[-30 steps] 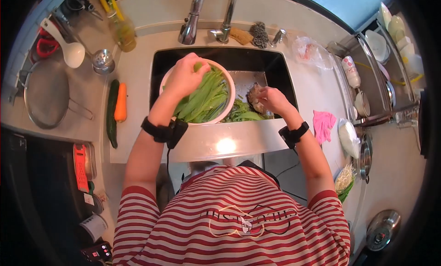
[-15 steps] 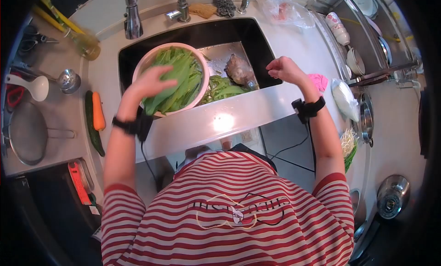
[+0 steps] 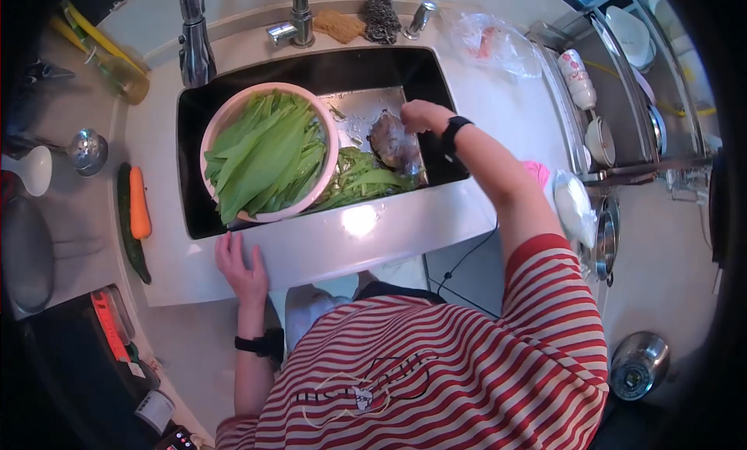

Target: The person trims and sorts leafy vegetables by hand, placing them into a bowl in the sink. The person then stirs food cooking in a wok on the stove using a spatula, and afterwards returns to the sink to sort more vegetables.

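A pink basin point(image 3: 330, 164) stands in the left of the dark sink point(image 3: 191, 131), heaped with long green leaves point(image 3: 268, 150). Beside it, loose greens point(image 3: 362, 179) lie on the sink's metal part. A brownish lump point(image 3: 393, 143), perhaps meat in clear plastic, lies right of them. Over its upper right edge is my right hand point(image 3: 426, 116), fingers curled in; what they grip, if anything, is hidden. My left hand point(image 3: 243, 269) lies on the front counter edge below the basin, fingers apart, holding nothing.
Faucets point(image 3: 302, 18) rise behind the sink, with a steel scourer point(image 3: 381, 18) and a tan sponge point(image 3: 339, 25). A carrot point(image 3: 139, 203) and a cucumber point(image 3: 131, 224) lie at left. A plastic bag point(image 3: 494, 45) and a dish rack point(image 3: 580, 115) are at right.
My left hand has left the leaves and come down to the counter edge. My right hand has moved left over the sink to the brownish lump. The camera view has shifted.
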Demonstrator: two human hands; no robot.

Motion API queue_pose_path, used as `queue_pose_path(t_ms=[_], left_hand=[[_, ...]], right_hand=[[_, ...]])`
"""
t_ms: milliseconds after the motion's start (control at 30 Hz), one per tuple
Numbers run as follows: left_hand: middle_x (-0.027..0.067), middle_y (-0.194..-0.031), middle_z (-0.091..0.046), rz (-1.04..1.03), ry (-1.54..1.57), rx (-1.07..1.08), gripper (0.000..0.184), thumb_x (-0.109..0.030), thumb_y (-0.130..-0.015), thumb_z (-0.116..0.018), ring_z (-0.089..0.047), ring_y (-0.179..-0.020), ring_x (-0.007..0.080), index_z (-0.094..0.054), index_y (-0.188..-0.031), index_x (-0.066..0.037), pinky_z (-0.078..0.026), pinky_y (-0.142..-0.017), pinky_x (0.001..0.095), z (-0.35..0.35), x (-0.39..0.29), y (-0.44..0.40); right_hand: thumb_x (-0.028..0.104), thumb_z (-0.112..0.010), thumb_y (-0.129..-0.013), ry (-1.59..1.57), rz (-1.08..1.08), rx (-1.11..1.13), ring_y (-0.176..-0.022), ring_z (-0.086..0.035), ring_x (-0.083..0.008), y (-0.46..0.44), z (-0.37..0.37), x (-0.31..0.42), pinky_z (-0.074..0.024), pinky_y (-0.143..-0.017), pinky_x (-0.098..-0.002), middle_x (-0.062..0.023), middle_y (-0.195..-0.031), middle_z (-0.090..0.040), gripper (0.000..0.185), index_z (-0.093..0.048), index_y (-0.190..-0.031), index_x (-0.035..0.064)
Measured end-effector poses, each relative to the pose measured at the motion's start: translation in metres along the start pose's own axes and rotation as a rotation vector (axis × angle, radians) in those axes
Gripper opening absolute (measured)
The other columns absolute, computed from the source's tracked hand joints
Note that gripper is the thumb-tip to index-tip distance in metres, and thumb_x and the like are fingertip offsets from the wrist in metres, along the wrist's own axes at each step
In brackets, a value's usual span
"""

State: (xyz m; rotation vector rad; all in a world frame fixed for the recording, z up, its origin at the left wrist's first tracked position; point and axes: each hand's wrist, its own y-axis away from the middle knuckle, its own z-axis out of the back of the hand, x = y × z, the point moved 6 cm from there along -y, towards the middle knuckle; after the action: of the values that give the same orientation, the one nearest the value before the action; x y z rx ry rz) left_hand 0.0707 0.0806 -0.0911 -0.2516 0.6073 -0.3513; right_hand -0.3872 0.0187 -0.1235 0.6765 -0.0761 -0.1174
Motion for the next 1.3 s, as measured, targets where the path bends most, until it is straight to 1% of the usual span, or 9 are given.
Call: queue_pose_path(t_ms=[67,133,233,333,400,433,533,967,1300], left_hand=[[0.0168,-0.118,-0.046,0.066,0.027,-0.006,0.038,-0.012,-0.075,-0.059,-0.039,-0.114,0.0348,-0.052,-0.110,0.001,-0.027,-0.097,0.0432,0.000,-0.002,-0.002],[0.0163,-0.118,-0.047,0.043,-0.011,-0.002,0.034,-0.012,-0.079,-0.054,-0.039,-0.114,0.0327,-0.051,-0.111,0.001,-0.028,-0.097,0.0410,-0.002,0.001,-0.002],[0.0163,-0.118,-0.047,0.031,-0.029,-0.012,0.033,-0.011,-0.078,-0.053,-0.039,-0.114,0.0332,-0.052,-0.109,0.001,-0.028,-0.097,0.0417,-0.001,-0.001,-0.003],[0.0170,-0.117,-0.047,0.020,-0.035,-0.010,0.033,-0.012,-0.078,-0.054,-0.039,-0.114,0.0350,-0.052,-0.108,0.001,-0.028,-0.096,0.0433,0.002,-0.003,-0.005],[0.0177,-0.117,-0.047,0.017,-0.031,-0.006,0.034,-0.013,-0.077,-0.055,-0.039,-0.114,0.0366,-0.052,-0.107,0.002,-0.028,-0.095,0.0447,0.001,-0.003,-0.005],[0.0176,-0.117,-0.047,0.017,-0.035,-0.005,0.034,-0.013,-0.077,-0.055,-0.039,-0.114,0.0364,-0.052,-0.107,0.002,-0.028,-0.095,0.0448,0.001,-0.001,-0.004],[0.0172,-0.117,-0.047,0.017,-0.044,-0.013,0.034,-0.013,-0.077,-0.055,-0.039,-0.114,0.0359,-0.052,-0.107,0.001,-0.028,-0.095,0.0449,0.001,-0.002,-0.004],[0.0163,-0.115,-0.048,-0.011,-0.036,-0.054,0.032,-0.012,-0.077,-0.056,-0.041,-0.112,0.0345,-0.053,-0.105,0.001,-0.030,-0.095,0.0433,-0.003,0.000,-0.001],[0.0173,-0.114,-0.048,-0.018,-0.033,-0.042,0.031,-0.013,-0.077,-0.056,-0.040,-0.112,0.0351,-0.053,-0.104,0.002,-0.029,-0.095,0.0448,-0.001,-0.001,-0.002]], right_hand=[[0.023,-0.069,-0.063,-0.043,-0.037,0.006,-0.084,-0.060,-0.0318,-0.017,-0.014,0.002,-0.0493,-0.071,-0.0373,-0.0190,-0.088,-0.062,0.032,-0.063,-0.085,0.0003],[0.018,-0.063,-0.066,0.001,0.139,-0.272,-0.065,-0.063,-0.0284,-0.039,-0.034,-0.002,-0.0509,-0.060,-0.0360,-0.0157,-0.072,-0.064,0.021,-0.064,-0.075,-0.0007],[0.015,-0.061,-0.065,-0.046,-0.087,-0.096,-0.073,-0.062,-0.0322,-0.050,-0.053,-0.008,-0.0504,-0.065,-0.0368,-0.0175,-0.077,-0.063,0.020,-0.064,-0.076,-0.0016],[0.011,-0.057,-0.063,0.036,0.064,-0.168,-0.072,-0.062,-0.0329,-0.074,-0.056,-0.021,-0.0505,-0.063,-0.0371,-0.0192,-0.077,-0.062,0.018,-0.064,-0.074,-0.0017],[0.009,-0.052,-0.063,0.021,0.031,-0.151,-0.059,-0.062,-0.0294,-0.058,-0.020,-0.023,-0.0502,-0.056,-0.0362,-0.0183,-0.066,-0.061,0.015,-0.063,-0.065,-0.0001],[0.012,-0.056,-0.061,-0.035,-0.021,-0.124,-0.072,-0.062,-0.0314,-0.055,-0.008,-0.032,-0.0499,-0.065,-0.0372,-0.0198,-0.075,-0.062,0.021,-0.064,-0.077,0.0002],[0.010,-0.056,-0.060,-0.239,0.027,-0.239,-0.047,-0.057,-0.0228,-0.031,0.039,-0.046,-0.0468,-0.047,-0.0316,-0.0126,-0.055,-0.058,0.014,-0.063,-0.066,-0.0005],[0.012,-0.060,-0.075,-1.000,-0.049,-0.472,-0.045,-0.045,-0.0082,0.058,0.100,-0.062,-0.0340,-0.041,-0.0219,-0.0007,-0.051,-0.051,0.016,-0.059,-0.063,0.0020],[0.013,-0.064,-0.073,-1.186,-0.115,-0.713,-0.047,-0.045,-0.0074,0.157,0.160,-0.108,-0.0355,-0.043,-0.0199,-0.0004,-0.059,-0.053,0.009,-0.061,-0.070,0.0050]])
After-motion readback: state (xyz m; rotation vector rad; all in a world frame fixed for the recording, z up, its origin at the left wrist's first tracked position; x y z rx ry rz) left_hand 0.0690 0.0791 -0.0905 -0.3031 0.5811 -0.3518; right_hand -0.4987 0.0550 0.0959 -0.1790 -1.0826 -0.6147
